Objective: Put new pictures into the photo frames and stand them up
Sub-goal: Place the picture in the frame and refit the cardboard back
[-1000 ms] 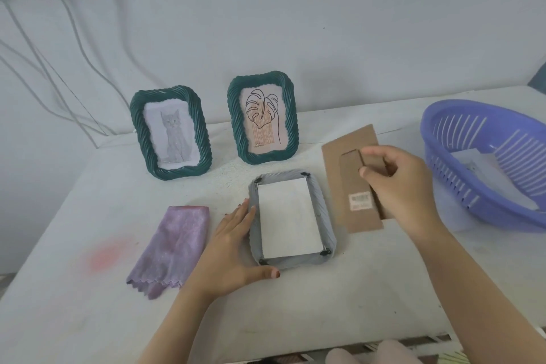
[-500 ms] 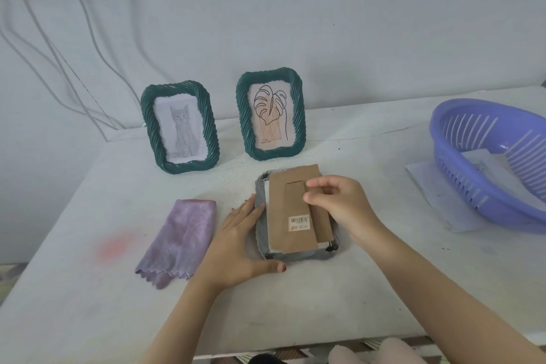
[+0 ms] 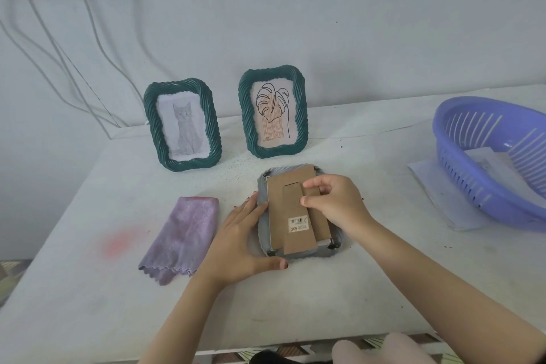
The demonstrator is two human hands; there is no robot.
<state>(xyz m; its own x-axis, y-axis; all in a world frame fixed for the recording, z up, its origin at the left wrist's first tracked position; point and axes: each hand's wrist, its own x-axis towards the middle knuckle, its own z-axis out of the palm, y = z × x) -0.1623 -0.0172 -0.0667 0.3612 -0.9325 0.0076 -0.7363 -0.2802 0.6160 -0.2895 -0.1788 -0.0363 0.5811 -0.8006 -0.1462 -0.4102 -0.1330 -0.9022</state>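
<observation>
A right hand [image 3: 334, 204] pinches a brown cardboard backing [image 3: 282, 210] on a ridged grey frame [image 3: 307, 254]. The left hand [image 3: 239, 242], fingers straight, touches its rim

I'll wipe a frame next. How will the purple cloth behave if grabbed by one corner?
Probably floppy: the purple cloth lies folded and limp, so it should unfold and dangle. Likely light, since it looks thin.
</observation>
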